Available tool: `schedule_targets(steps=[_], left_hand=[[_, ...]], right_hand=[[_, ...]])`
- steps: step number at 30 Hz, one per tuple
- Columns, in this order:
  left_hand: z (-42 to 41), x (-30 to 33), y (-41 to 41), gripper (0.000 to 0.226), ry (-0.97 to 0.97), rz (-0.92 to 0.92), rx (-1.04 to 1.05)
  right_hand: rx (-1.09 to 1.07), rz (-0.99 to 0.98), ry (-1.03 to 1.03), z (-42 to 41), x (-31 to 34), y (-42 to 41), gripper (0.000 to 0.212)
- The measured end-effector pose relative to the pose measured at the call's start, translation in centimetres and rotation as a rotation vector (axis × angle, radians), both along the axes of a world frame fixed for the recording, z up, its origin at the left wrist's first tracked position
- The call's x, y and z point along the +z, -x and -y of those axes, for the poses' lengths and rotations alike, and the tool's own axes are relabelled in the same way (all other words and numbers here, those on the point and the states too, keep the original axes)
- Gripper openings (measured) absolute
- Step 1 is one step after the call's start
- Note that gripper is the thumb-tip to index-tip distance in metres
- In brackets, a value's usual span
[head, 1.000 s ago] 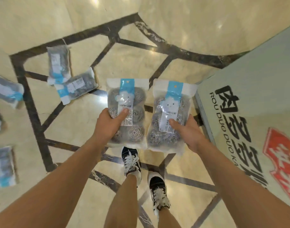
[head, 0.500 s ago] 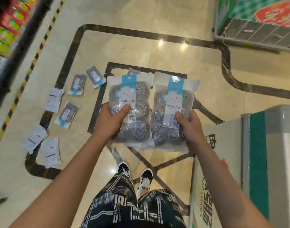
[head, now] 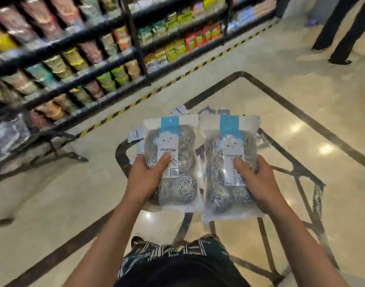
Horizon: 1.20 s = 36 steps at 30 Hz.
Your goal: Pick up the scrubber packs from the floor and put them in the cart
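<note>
**shelfwatcher:** ok so what's going on with the hands here?

**aisle_nine:** Each one's got a pack. The left hand (head: 144,179) is clamped on the left scrubber pack (head: 173,162), thumb pressed flat on the front label, the other fingers tucked behind where they can't be seen. The right hand (head: 258,181) does the same with the right scrubber pack (head: 229,164), thumb on the white label strip. Both packs are held upright, side by side, edges just about touching, up in the air in front of the person's body.

**shelfwatcher:** what's in the packs?

**aisle_nine:** Clear bags with coiled metal scrubbers inside, a blue header strip and a little cloud cartoon on each. Looks like several coils per bag, exact count is hard to tell.

**shelfwatcher:** any more of them lying around?

**aisle_nine:** Yeah, a few loose packs on the floor (head: 136,134) peek out just behind the held ones, mostly hidden, can't count them. The floor (head: 53,193) is glossy beige tile with dark inlay lines.

**shelfwatcher:** and the cart?

**aisle_nine:** Honestly can't pick it out for sure. There's a blurry dark metal frame at the left edge but it's too smeared to call.

**shelfwatcher:** rest of the scene?

**aisle_nine:** Black store shelves (head: 94,48) full of colourful snack bags along the top left, yellow-black hazard tape at their base. Another person's dark trouser legs (head: 341,30) stand top right. The wearer's plaid shorts (head: 173,251) show at the bottom.
</note>
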<state>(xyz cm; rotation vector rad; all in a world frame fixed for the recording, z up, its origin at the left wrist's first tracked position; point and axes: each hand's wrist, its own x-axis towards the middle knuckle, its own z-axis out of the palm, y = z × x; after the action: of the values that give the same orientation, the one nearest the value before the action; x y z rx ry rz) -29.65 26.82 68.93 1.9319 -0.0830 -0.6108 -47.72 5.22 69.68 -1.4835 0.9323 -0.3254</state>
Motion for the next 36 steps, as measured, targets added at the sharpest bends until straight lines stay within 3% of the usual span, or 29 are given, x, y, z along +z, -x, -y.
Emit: schedule_targets(steps=[3, 9, 13, 15, 18, 21, 25, 26, 28, 30, 32, 33, 36], left_hand=[[-8.5, 0.1, -2.9, 0.066, -0.004, 0.006, 0.181], [-25.0, 0.8, -9.4, 0.055, -0.014, 0.039, 0.536], [-34.1, 0.6, -13.9, 0.05, 0.002, 0.075, 0.733], [-38.1, 0.4, -15.9, 0.043, -0.03, 0.085, 0.785], [-43.2, 0.5, -19.1, 0.041, -0.064, 0.082, 0.857], [-47.1, 0.1, -22.5, 0.033, -0.073, 0.064, 0.888], [-50.4, -0.1, -28.5, 0.028, -0.09, 0.064, 0.921], [-51.2, -0.3, -30.2, 0.029, -0.094, 0.072, 0.924], [-52.9, -0.9, -33.8, 0.033, -0.102, 0.067, 0.937], [-54.7, -1.2, -37.9, 0.046, -0.111, 0.049, 0.954], [-56.5, -1.4, -42.4, 0.064, -0.139, 0.033, 0.975], [-57.3, -1.4, -44.6, 0.061, -0.152, 0.021, 0.98], [-59.2, -0.8, -51.0, 0.027, -0.147, 0.01, 0.984]], right_hand=[[0.151, -0.006, 0.025, -6.2, 0.4, -7.5, 0.05], [0.462, -0.038, 0.051, -20.4, 0.9, -21.8, 0.02], [0.63, -0.023, 0.034, -29.4, 0.6, -30.7, 0.03], [0.716, -0.025, 0.033, -33.4, 0.3, -34.6, 0.026], [0.796, -0.036, 0.058, -39.0, 0.2, -40.1, 0.039], [0.86, -0.037, 0.05, -42.9, -0.5, -45.0, 0.033], [0.866, -0.074, 0.069, -47.0, -1.7, -52.4, 0.095], [0.874, -0.08, 0.056, -47.8, -1.9, -54.4, 0.088], [0.885, -0.083, 0.029, -49.4, -2.2, -58.7, 0.054], [0.885, -0.068, 0.004, -51.2, -2.6, -63.3, 0.04], [0.899, -0.042, -0.005, -52.9, -2.9, -68.2, 0.037], [0.909, -0.035, -0.007, -53.7, -3.1, -70.6, 0.037], [0.911, -0.035, 0.009, -56.5, -3.1, -77.0, 0.057]])
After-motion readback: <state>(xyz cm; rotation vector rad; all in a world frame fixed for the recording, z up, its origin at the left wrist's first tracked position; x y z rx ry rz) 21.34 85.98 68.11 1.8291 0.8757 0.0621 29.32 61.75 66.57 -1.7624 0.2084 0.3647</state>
